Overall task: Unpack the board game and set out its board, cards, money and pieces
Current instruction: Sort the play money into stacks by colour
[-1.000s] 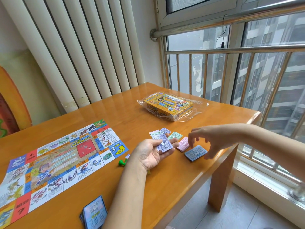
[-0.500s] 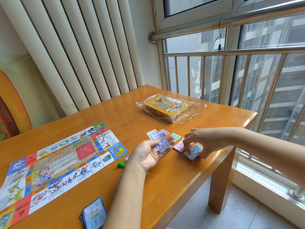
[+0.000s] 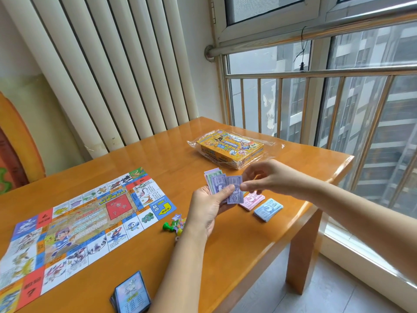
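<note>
Money bills of purple and green paper [image 3: 220, 182] sit mid-frame in the left hand [image 3: 208, 211], its thumb curled over them. The right hand [image 3: 272, 179] pinches the front bill's right edge. A pink money pile [image 3: 252, 201] and a blue money pile [image 3: 268, 210] lie just lower right.

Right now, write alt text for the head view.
At a wooden table, a left hand holds play money while the right hand pinches its purple note. A pink stack, a blue stack, the board, card deck, pieces and game box lie nearby.

One board [image 3: 85, 224], one box [image 3: 229, 146], one card deck [image 3: 131, 292] — two money stacks [image 3: 251, 200].
</note>
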Demonstrator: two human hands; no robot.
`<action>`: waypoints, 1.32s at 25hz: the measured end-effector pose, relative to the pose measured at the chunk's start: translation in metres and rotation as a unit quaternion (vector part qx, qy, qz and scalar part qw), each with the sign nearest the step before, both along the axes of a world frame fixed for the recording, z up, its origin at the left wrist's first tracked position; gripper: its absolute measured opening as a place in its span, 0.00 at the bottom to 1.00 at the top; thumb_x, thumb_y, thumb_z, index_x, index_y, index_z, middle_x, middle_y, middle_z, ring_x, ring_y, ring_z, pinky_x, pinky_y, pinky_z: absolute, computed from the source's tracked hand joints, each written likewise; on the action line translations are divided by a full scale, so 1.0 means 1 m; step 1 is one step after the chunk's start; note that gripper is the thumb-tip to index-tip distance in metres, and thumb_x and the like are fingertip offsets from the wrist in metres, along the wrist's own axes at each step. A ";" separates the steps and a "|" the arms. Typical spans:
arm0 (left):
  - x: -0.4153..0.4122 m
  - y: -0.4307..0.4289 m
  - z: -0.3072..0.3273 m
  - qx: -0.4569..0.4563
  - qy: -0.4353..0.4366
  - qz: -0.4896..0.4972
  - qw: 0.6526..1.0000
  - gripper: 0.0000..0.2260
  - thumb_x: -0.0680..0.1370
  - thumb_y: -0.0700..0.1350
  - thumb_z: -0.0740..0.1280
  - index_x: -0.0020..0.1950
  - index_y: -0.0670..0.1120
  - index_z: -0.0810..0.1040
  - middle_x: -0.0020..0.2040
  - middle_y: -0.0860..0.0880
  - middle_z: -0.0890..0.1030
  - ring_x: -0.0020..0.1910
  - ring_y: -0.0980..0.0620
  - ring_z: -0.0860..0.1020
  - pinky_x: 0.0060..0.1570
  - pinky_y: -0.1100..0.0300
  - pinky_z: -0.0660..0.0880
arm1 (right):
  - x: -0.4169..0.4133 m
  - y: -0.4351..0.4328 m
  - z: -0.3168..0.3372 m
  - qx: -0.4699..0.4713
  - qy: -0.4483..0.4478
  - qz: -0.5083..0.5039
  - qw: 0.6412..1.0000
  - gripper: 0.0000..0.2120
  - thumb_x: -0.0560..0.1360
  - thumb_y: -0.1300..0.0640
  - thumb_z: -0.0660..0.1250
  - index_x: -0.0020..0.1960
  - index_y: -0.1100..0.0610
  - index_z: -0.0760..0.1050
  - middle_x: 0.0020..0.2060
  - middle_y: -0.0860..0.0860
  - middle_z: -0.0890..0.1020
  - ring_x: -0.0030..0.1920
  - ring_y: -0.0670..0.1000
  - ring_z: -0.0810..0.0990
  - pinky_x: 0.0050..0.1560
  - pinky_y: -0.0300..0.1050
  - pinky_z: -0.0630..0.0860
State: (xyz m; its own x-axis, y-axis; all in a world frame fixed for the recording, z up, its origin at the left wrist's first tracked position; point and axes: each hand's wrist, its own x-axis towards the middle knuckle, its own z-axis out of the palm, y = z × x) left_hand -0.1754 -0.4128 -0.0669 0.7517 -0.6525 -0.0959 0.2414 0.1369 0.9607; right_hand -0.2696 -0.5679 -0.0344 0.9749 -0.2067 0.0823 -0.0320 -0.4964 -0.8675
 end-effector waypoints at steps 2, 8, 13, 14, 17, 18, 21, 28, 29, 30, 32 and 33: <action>-0.002 0.000 0.001 -0.022 0.006 -0.002 1.000 0.05 0.75 0.35 0.68 0.49 0.40 0.81 0.40 0.44 0.85 0.36 0.50 0.84 0.35 0.61 0.80 | 0.006 0.010 -0.008 0.033 -0.025 -0.042 0.998 0.11 0.67 0.55 0.76 0.41 0.62 0.79 0.34 0.54 0.81 0.33 0.46 0.78 0.33 0.35 0.73; 0.003 -0.001 0.010 -0.142 0.164 -0.057 0.975 0.10 0.81 0.33 0.55 0.51 0.33 0.75 0.46 0.37 0.83 0.45 0.43 0.83 0.46 0.50 0.80 | 0.022 0.012 -0.022 0.115 -0.087 -0.180 0.973 0.03 0.68 0.57 0.76 0.41 0.55 0.85 0.34 0.52 0.84 0.35 0.46 0.77 0.42 0.42 0.77; 0.002 -0.001 0.006 -0.119 0.127 -0.015 0.985 0.06 0.80 0.33 0.59 0.51 0.37 0.75 0.42 0.42 0.84 0.41 0.48 0.83 0.43 0.53 0.82 | 0.021 0.012 -0.018 0.185 -0.086 -0.171 0.964 0.02 0.70 0.58 0.74 0.43 0.55 0.84 0.34 0.48 0.85 0.34 0.41 0.79 0.39 0.35 0.76; 0.003 -0.002 0.004 -0.099 0.100 0.010 0.990 0.05 0.79 0.33 0.62 0.49 0.39 0.76 0.41 0.43 0.84 0.40 0.49 0.83 0.42 0.55 0.81 | 0.021 0.014 -0.018 0.191 -0.085 -0.168 0.963 0.02 0.70 0.58 0.74 0.42 0.55 0.84 0.33 0.48 0.85 0.33 0.41 0.79 0.38 0.34 0.76; 0.005 -0.004 -0.004 -0.053 0.042 0.080 0.995 0.05 0.75 0.34 0.68 0.49 0.42 0.79 0.43 0.43 0.84 0.40 0.49 0.83 0.39 0.59 0.81 | 0.022 0.024 -0.021 0.178 -0.081 -0.168 0.966 0.01 0.71 0.59 0.73 0.42 0.56 0.84 0.34 0.51 0.85 0.32 0.42 0.79 0.36 0.34 0.76; 0.006 -0.003 -0.006 -0.046 0.038 0.096 0.994 0.05 0.75 0.35 0.69 0.49 0.41 0.79 0.44 0.42 0.84 0.40 0.48 0.83 0.38 0.60 0.81 | 0.023 0.028 -0.023 0.171 -0.079 -0.172 0.967 0.02 0.71 0.59 0.73 0.43 0.56 0.84 0.35 0.52 0.85 0.33 0.44 0.79 0.36 0.35 0.77; 0.008 -0.003 -0.008 -0.047 0.046 0.116 0.991 0.06 0.74 0.35 0.70 0.49 0.41 0.80 0.44 0.43 0.84 0.39 0.49 0.83 0.35 0.61 0.80 | 0.028 0.035 -0.029 0.138 -0.086 -0.192 0.968 0.02 0.71 0.58 0.73 0.41 0.53 0.84 0.36 0.54 0.85 0.36 0.48 0.80 0.42 0.41 0.79; 0.016 -0.001 -0.005 -0.024 0.024 0.136 0.990 0.05 0.78 0.40 0.66 0.48 0.40 0.80 0.41 0.44 0.83 0.38 0.50 0.82 0.34 0.62 0.79 | 0.046 0.037 -0.024 0.025 -0.073 -0.190 0.979 0.04 0.72 0.56 0.73 0.40 0.56 0.83 0.32 0.50 0.81 0.32 0.44 0.73 0.34 0.38 0.71; 0.019 0.001 -0.004 -0.027 0.044 0.134 0.990 0.09 0.80 0.43 0.63 0.48 0.39 0.79 0.42 0.43 0.83 0.38 0.49 0.82 0.35 0.60 0.80 | 0.049 0.037 -0.022 0.022 -0.074 -0.187 0.979 0.05 0.73 0.57 0.72 0.40 0.57 0.82 0.32 0.49 0.80 0.32 0.45 0.75 0.34 0.38 0.73; 0.021 0.002 -0.003 -0.035 0.064 0.132 0.989 0.12 0.82 0.44 0.59 0.48 0.38 0.78 0.42 0.42 0.82 0.38 0.48 0.82 0.36 0.58 0.80 | 0.051 0.036 -0.019 0.039 -0.075 -0.182 0.980 0.04 0.74 0.58 0.71 0.41 0.57 0.80 0.34 0.49 0.81 0.34 0.46 0.78 0.36 0.39 0.78; 0.025 0.005 -0.002 -0.034 0.073 0.129 0.988 0.13 0.83 0.43 0.55 0.45 0.40 0.76 0.43 0.44 0.81 0.38 0.50 0.79 0.39 0.57 0.79 | 0.053 0.034 -0.014 0.083 -0.084 -0.173 0.978 0.05 0.75 0.61 0.69 0.41 0.55 0.77 0.39 0.51 0.83 0.38 0.49 0.81 0.42 0.44 0.82; 0.027 0.007 -0.003 -0.024 0.063 0.127 0.990 0.13 0.83 0.43 0.55 0.45 0.42 0.76 0.45 0.46 0.81 0.39 0.51 0.77 0.41 0.56 0.77 | 0.054 0.032 -0.012 0.100 -0.092 -0.171 0.976 0.06 0.75 0.62 0.69 0.40 0.55 0.77 0.38 0.51 0.83 0.39 0.49 0.82 0.43 0.45 0.82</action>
